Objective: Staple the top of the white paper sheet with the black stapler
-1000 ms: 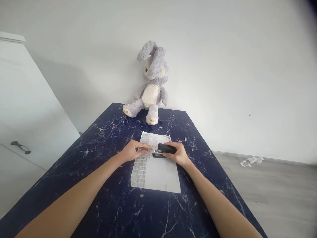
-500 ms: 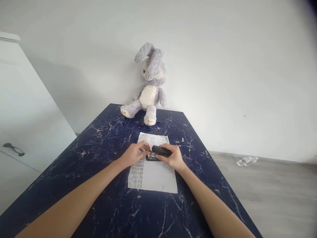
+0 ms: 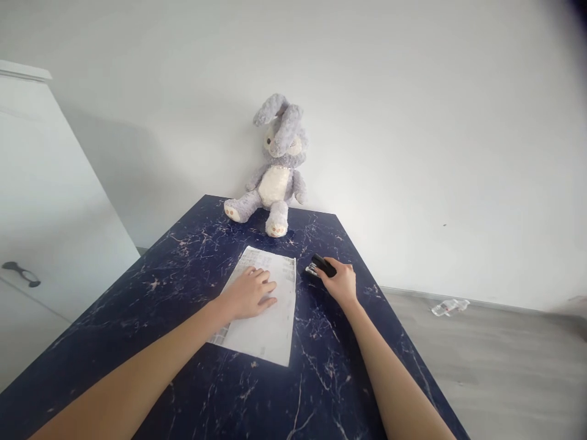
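My left hand (image 3: 251,293) lies spread on the white printed paper (image 3: 275,330), its fingers apart and holding nothing. The paper rests slightly turned on the dark blue marbled table (image 3: 183,293), with rows of print near its left and far edges. To the right of the paper, my right hand (image 3: 340,282) grips a black stapler (image 3: 323,265) by its rear end. The stapler's front points left, and a metal part shows along it. It is at or just above the table; I cannot tell which.
A grey plush rabbit (image 3: 275,183) sits at the table's far end against the white wall (image 3: 413,122). On the left stands a white cabinet (image 3: 55,195) with a dark handle (image 3: 21,274). A clear plastic bottle (image 3: 450,307) lies on the grey floor (image 3: 458,366).
The stapler has moved right, off the paper, in my right hand. My left hand has let go of the stapler's front and flattened onto the paper, which has shifted left and turned.
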Demonstrator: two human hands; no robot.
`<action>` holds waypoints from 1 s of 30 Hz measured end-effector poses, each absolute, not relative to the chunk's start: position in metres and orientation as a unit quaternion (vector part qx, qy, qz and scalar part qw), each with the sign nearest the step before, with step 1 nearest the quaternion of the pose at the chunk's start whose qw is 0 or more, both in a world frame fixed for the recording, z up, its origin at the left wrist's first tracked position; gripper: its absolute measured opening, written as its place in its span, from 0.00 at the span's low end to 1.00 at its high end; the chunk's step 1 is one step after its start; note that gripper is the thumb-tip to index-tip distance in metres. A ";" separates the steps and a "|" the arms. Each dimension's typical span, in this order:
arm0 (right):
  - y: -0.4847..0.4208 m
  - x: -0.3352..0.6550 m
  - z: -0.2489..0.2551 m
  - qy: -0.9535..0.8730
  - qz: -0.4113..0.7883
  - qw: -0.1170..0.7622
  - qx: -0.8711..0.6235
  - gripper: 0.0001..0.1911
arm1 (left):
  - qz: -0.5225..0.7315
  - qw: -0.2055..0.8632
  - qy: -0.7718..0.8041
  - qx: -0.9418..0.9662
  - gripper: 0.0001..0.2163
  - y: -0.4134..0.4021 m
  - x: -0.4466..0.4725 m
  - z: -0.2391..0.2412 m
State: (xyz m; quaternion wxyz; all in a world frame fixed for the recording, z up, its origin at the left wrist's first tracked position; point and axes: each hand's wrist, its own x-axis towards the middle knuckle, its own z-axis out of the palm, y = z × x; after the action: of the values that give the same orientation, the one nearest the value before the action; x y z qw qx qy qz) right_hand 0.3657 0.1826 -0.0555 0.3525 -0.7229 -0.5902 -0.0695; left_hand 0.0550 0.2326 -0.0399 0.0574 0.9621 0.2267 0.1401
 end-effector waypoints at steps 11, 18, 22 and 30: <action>0.179 0.351 -0.054 -0.722 -0.004 0.312 -0.618 0.16 | 0.101 0.120 0.348 0.924 0.28 0.185 0.087 -0.068; 0.181 0.343 -0.055 -0.756 0.039 0.315 -0.573 0.15 | 0.100 0.107 0.338 0.930 0.30 0.184 0.086 -0.060; 0.178 0.348 -0.050 -0.752 -0.004 0.295 -0.589 0.13 | 0.103 0.101 0.338 0.930 0.30 0.184 0.084 -0.059; 0.172 0.354 -0.044 -0.766 -0.003 0.269 -0.584 0.17 | 0.104 0.122 0.356 0.921 0.29 0.202 0.074 -0.057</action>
State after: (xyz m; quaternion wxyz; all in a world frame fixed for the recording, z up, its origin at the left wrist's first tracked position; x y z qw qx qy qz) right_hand 0.3545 0.1718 -0.0441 0.2692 -0.5836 -0.7661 -0.0033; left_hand 0.0737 0.2025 -0.0568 0.1216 0.9207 0.3561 0.1035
